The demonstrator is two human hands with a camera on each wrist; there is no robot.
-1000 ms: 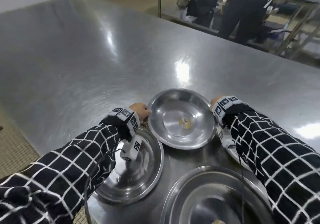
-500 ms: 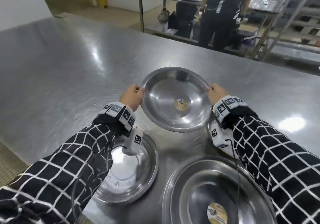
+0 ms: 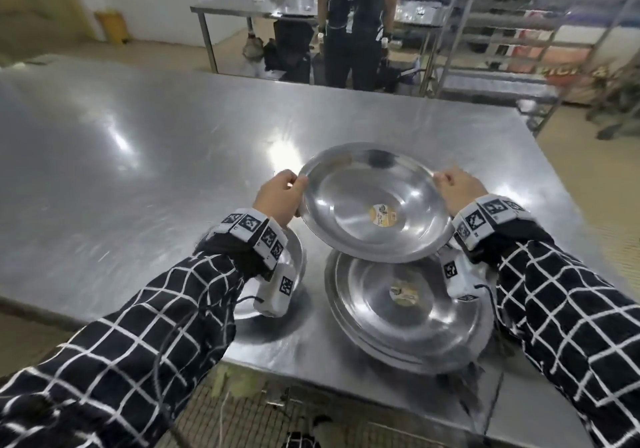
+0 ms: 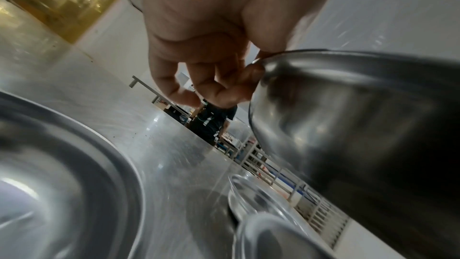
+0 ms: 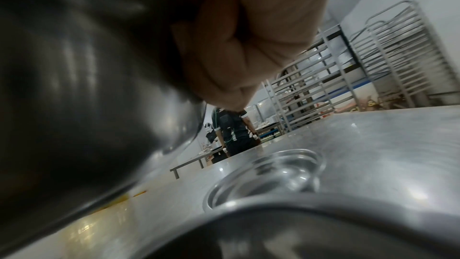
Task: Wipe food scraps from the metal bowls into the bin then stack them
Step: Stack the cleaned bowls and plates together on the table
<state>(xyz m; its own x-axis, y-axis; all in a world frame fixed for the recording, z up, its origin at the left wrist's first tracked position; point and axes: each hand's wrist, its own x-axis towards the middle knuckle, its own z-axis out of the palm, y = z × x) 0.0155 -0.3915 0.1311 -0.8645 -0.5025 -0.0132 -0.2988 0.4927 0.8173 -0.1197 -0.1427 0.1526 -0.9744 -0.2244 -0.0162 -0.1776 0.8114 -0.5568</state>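
Observation:
Both hands hold a shallow metal bowl (image 3: 374, 202) with a yellow sticker in its middle, lifted off the steel table (image 3: 138, 170). My left hand (image 3: 282, 198) pinches its left rim, thumb on top, fingers (image 4: 224, 94) curled beneath. On the opposite rim is my right hand (image 3: 457, 193), its fingers (image 5: 231, 78) curled under the bowl's wall (image 5: 74, 86). The bowl's near edge hangs over the far rim of a larger bowl (image 3: 408, 312) on the table. Another bowl (image 3: 294, 257) lies under my left wrist, mostly hidden. A small bowl (image 5: 268, 176) stands further right.
The table's near edge (image 3: 346, 375) runs just below the large bowl, with a floor grate (image 3: 277, 413) beneath. Beyond the table's far side a person (image 3: 356, 25) stands at another steel table. Tall metal racks (image 3: 519, 32) fill the back right.
Both hands have lifted the stickered bowl off the table and brought it nearer, over the far rim of the large bowl. The head view has tilted up.

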